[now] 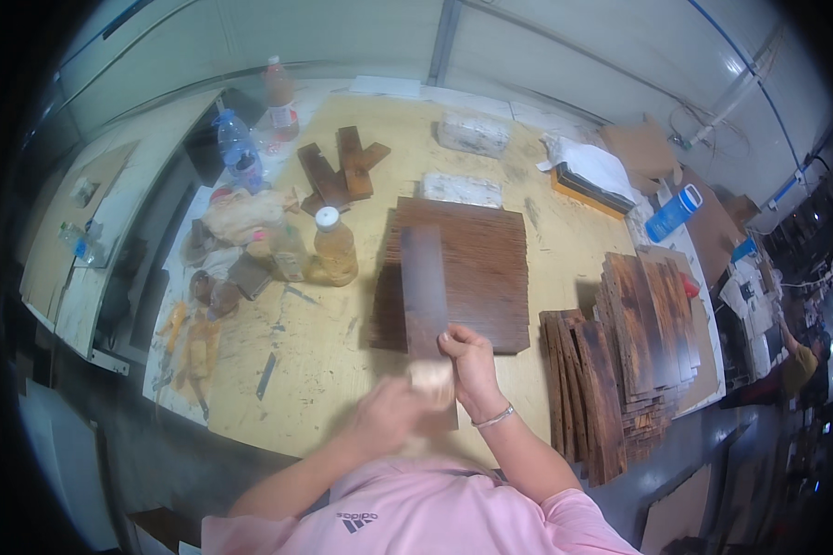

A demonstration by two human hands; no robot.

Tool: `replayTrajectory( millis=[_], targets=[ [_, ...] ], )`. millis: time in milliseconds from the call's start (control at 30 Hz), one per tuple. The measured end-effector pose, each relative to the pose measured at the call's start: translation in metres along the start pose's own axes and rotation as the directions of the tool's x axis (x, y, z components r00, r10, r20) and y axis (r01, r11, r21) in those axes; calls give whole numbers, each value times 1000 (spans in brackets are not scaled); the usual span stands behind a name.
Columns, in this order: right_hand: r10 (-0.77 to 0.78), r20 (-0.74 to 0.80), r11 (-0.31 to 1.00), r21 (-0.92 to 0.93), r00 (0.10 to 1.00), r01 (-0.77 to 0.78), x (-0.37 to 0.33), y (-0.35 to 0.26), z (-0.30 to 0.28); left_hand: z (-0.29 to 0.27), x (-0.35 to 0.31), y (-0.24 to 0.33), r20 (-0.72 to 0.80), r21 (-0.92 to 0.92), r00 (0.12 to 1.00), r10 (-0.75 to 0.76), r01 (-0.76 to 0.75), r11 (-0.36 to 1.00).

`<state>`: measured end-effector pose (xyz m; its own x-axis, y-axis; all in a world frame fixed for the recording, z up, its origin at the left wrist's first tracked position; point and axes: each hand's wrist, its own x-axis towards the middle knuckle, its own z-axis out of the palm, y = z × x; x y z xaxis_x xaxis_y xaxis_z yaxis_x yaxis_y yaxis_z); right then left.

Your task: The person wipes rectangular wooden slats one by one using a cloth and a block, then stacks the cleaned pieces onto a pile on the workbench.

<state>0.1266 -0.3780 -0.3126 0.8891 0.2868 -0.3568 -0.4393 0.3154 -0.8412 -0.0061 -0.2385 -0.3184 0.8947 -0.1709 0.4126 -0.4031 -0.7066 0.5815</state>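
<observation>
My right hand point(472, 368) grips the edge of a narrow dark wooden plank point(424, 277), thumb on its upper face. The plank points away from me, its far part lying over a stack of brown boards point(481, 277). Light glints off its far half. My left hand point(384, 413), smeared by motion, is closed round a pale wad point(431, 376) that looks like cloth, pressed on the near part of the plank. A bottle of amber liquid with a white cap point(336, 248) stands left of the stack.
Stacked scorched-looking planks point(634, 333) stand at the right edge of the yellowish table point(324, 370). Dark offcuts point(344, 166), rags point(241, 217) and plastic bottles point(238, 148) sit at the left. Wrapped blocks point(472, 134), a blue bottle point(673, 215) and another person point(796, 365) are farther off.
</observation>
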Motion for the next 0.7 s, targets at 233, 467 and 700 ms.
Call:
replayTrajectory(
  millis=[233,467,700],
  targets=[
    [-166,-121,985,35,979,171,14,-23,-14,-26,-29,-28,-168,-245,922,-348,302,921],
    [-25,-84,991,129,996,36,16,-14,-6,-31,-8,-32,-173,-47,974,-148,142,989],
    [418,570,690,307,707,-655,14,23,-39,-26,18,25,-88,-7,985,149,-150,989]
  ],
)
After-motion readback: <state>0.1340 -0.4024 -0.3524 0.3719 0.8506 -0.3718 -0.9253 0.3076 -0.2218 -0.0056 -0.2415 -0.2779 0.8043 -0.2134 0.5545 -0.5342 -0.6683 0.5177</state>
